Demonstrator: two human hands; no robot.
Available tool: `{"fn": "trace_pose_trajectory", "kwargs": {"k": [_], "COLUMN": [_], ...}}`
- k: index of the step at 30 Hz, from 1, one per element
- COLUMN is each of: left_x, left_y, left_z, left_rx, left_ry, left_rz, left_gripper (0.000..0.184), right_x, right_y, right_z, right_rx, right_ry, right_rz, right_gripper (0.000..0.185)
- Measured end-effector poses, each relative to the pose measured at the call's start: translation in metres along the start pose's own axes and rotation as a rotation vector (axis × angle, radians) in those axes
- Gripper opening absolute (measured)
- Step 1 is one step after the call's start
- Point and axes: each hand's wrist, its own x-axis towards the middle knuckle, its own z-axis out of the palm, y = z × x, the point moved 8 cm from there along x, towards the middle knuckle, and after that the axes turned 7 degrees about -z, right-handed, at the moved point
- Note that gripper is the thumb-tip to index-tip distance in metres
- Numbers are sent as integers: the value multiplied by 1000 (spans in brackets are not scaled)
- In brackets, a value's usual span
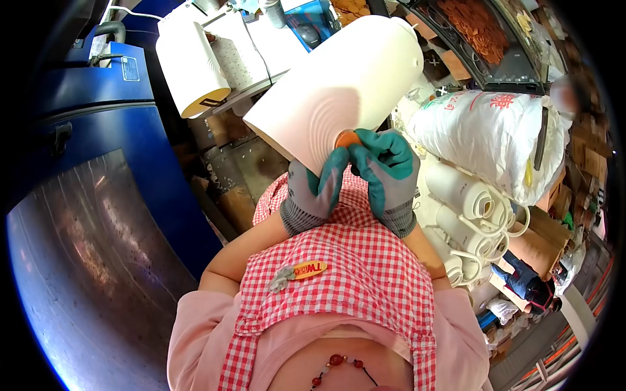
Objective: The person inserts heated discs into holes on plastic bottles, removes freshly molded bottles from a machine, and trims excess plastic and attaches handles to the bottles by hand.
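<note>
A small orange-brown disc (347,139) is pinched at the fingertips of my right hand (389,171), which wears a grey and green work glove. My left hand (316,192), in a matching glove, has its fingers closed together just below the disc; whether they grip its edge too is hidden. Right behind both hands lies a large cream-white plastic cylinder (365,65), tilted, with curved ridges on its near side. The disc appears to be close to or against that ridged wall, but I cannot tell whether they touch.
Another white cylinder (189,58) stands at the upper left beside a white bench (238,49). A blue machine (104,124) fills the left. To the right are a stuffed white sack (486,137), several white jugs with handles (460,189), a bin of orange-brown pieces (473,29) and another person (525,280).
</note>
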Motion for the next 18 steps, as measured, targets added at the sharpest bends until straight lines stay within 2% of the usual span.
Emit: {"fn": "trace_pose_trajectory", "kwargs": {"k": [1,3,5,7,9,11,14,15,17,18], "left_x": [0,-2,9,7,8,8,0,-11,-20,-10], "left_y": [12,28,21,14,3,-12,-28,-60,-67,-36], "left_z": [-1,-5,3,-1,1,1,-6,-14,-11,-5], "left_rx": [167,335,212,241,437,457,330,-54,-443,-231], "left_ry": [31,53,-195,-126,-269,-321,-276,-246,-203,-118], "left_rz": [140,276,86,108,56,-19,-122,-295,-460,-377], "left_gripper": [25,25,29,28,28,27,28,28,29,27], "right_x": [2,3,11,13,18,19,22,25,27,29], "right_y": [-4,-11,-19,-22,-22,-20,-19,-17,-21,-26], "right_z": [3,6,8,7,8,5,8,7,8,12], "right_rx": [29,61,-196,-140,-246,-277,-202,-282,-361,-512], "right_ry": [-16,-23,-103,-114,-205,-210,-241,-312,-384,-469], "right_rz": [-9,-16,23,66,54,95,146,234,326,338], "right_gripper": [11,10,11,10,8,9,11,13,16,19]}}
